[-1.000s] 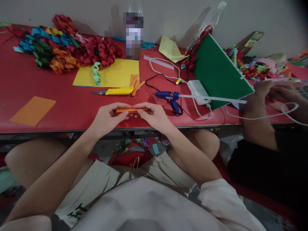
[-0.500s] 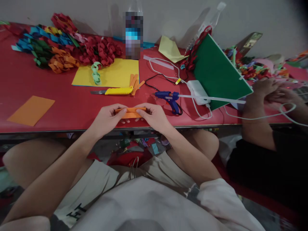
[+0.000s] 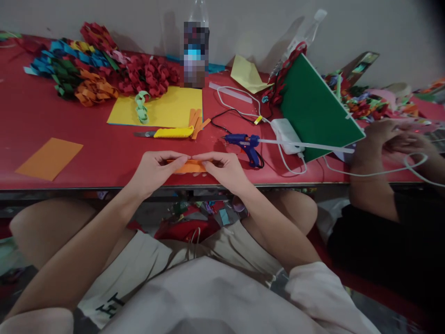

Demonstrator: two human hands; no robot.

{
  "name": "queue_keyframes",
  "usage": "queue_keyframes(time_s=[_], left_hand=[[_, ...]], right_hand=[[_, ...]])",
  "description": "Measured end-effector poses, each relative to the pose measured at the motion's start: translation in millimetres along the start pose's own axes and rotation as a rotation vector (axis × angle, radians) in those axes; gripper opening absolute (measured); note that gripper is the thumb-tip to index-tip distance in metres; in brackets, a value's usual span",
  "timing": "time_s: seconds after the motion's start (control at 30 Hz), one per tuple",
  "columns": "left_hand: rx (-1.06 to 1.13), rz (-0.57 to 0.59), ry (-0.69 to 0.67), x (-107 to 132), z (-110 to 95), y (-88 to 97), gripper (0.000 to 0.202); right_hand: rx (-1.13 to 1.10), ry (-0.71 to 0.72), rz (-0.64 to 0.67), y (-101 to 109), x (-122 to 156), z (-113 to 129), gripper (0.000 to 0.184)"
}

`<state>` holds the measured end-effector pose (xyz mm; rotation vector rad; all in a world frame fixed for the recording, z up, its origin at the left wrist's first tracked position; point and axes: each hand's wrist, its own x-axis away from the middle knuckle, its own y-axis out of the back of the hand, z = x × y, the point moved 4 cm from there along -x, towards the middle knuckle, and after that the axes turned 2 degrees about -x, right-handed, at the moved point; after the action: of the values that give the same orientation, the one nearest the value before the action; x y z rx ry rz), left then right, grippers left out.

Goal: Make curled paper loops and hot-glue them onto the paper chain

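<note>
A folded piece of orange paper [image 3: 190, 167] is pinched between my two hands at the table's front edge. My left hand [image 3: 156, 169] grips its left end and my right hand [image 3: 224, 168] its right end, with the fingertips almost meeting along the top. Fingers cover much of the fold. Just beyond the hands lie a yellow utility knife [image 3: 173, 133], blade out to the left, and several orange paper strips [image 3: 197, 123]. A blue glue gun [image 3: 245, 144] with a long clear glue stick rests to the right. On the left is a flat orange sheet [image 3: 50, 158].
Colourful paper chains [image 3: 146, 76] are heaped at the back left, partly over a yellow sheet [image 3: 167, 109]. A bottle [image 3: 195, 55] stands by the wall. A green board [image 3: 313, 106] leans beside a white power box [image 3: 288, 135] with cables. Another person's hands [image 3: 399, 134] are at right.
My fingers have moved together along the top of the orange paper, and less of it shows now. The view has shifted slightly; the things on the table stay put.
</note>
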<state>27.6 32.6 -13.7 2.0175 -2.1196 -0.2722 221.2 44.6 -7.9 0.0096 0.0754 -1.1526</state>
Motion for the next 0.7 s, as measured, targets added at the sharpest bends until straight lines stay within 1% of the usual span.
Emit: queue_keyframes(time_s=[0.07, 0.2, 0.27, 0.37, 0.47, 0.6, 0.7], left_hand=[[-0.034, -0.001, -0.019, 1, -3, -1.5, 0.035], [-0.046, 0.028, -0.045, 2, -6, -3.5, 0.043], [-0.06, 0.036, -0.053, 2, -4, -3.2, 0.044], [-0.118, 0.024, -0.059, 1, -2, -1.9, 0.04], [-0.104, 0.011, -0.004, 0, 3, -1.5, 0.037], [0.05, 0.045, 0.128, -1, 9, -4.2, 0.037], [0.078, 0.042, 0.154, -2, 9, -5.0, 0.034]], right_hand=[[-0.006, -0.007, -0.01, -1, 0, 0, 0.026], [0.008, -0.047, -0.071, -2, -3, -4, 0.032], [0.033, -0.071, -0.063, -3, -5, -7, 0.033], [0.079, -0.077, -0.04, -3, -7, -9, 0.03], [0.1, -0.054, -0.035, -2, -8, -11, 0.027], [0.094, -0.054, -0.024, -2, -8, -14, 0.025], [0.098, -0.069, -0.029, -2, -9, -14, 0.023]])
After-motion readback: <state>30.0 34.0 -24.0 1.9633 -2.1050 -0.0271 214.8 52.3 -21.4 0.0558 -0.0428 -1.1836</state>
